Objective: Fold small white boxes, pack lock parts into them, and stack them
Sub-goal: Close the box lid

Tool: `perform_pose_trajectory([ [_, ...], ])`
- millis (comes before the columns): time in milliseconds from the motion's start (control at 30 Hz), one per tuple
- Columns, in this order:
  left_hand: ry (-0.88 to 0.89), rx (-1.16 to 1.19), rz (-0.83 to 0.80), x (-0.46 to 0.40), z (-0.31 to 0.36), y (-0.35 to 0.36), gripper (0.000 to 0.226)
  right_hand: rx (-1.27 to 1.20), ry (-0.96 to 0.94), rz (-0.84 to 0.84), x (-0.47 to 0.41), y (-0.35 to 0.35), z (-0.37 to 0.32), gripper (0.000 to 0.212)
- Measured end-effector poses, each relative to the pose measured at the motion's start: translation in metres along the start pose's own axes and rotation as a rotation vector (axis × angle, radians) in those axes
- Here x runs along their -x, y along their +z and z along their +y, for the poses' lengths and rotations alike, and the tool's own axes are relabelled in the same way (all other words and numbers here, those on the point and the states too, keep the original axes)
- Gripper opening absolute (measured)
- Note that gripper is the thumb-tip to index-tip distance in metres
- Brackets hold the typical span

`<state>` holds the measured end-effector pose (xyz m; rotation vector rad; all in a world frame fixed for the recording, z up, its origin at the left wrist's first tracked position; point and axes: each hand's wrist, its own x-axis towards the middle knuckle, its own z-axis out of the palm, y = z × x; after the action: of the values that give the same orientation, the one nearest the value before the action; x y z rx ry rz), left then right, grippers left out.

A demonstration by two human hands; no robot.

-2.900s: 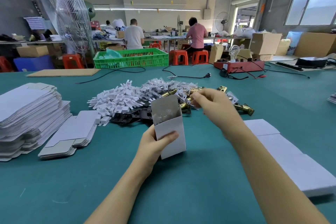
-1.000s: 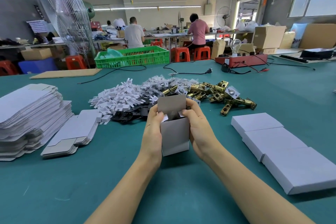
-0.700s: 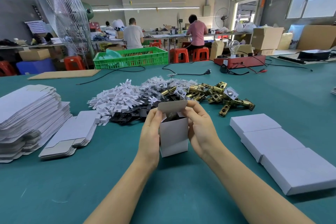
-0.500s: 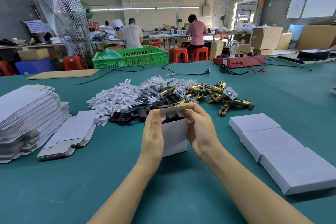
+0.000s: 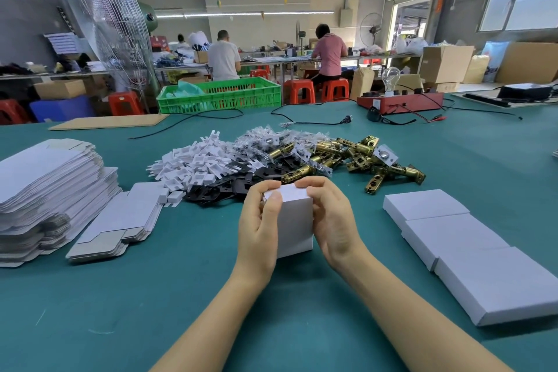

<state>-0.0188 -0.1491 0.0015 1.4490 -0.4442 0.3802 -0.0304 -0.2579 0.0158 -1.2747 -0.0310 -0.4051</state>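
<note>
A small white box (image 5: pixel 296 222) stands upright on the green table (image 5: pixel 151 296) in front of me, its top lid folded down flat. My left hand (image 5: pixel 259 226) grips its left side, thumb on the top front corner. My right hand (image 5: pixel 333 220) grips its right side, fingertips curled over the top edge. Behind the box lie piles of lock parts: white plastic pieces (image 5: pixel 196 163), black plates (image 5: pixel 217 190) and brass latches (image 5: pixel 362 157). Three closed white boxes (image 5: pixel 453 238) lie in a row at the right.
Two stacks of flat unfolded box blanks (image 5: pixel 45 190) sit at the left. Further back are a green crate (image 5: pixel 220 95), a cardboard sheet (image 5: pixel 108 122), black cables and a red test unit with a bulb (image 5: pixel 398 100). People sit at benches beyond.
My right hand took a part from the pile, then came back to the box. Both hands folded the raised grey lid flap down; the box top is now closed.
</note>
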Motion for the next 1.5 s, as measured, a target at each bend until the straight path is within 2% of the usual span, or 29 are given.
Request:
perform_pose_trajectory([
  [133,0.017,-0.066,0.022,0.000,-0.004,0.000,0.019,0.095,-0.042,-0.032,0.001,-0.002,0.005,0.020],
  [300,0.030,-0.112,0.009,-0.001,-0.007,-0.004,0.019,0.319,-0.351,0.079,0.013,0.003,0.019,0.018],
  [500,0.049,-0.129,0.025,-0.003,-0.005,-0.006,0.019,0.436,-0.482,0.119,0.013,0.003,0.021,0.016],
  [933,0.121,-0.090,-0.020,-0.004,-0.005,-0.006,0.020,0.464,-0.587,0.179,0.012,0.007,0.021,0.014],
  [1267,0.097,-0.078,-0.033,-0.004,-0.006,-0.009,0.019,0.537,-0.700,0.197,0.009,0.004,0.027,0.019],
  [1500,0.116,-0.058,-0.051,-0.003,-0.006,-0.012,0.018,0.511,-0.694,0.177,0.008,0.003,0.029,0.014],
])
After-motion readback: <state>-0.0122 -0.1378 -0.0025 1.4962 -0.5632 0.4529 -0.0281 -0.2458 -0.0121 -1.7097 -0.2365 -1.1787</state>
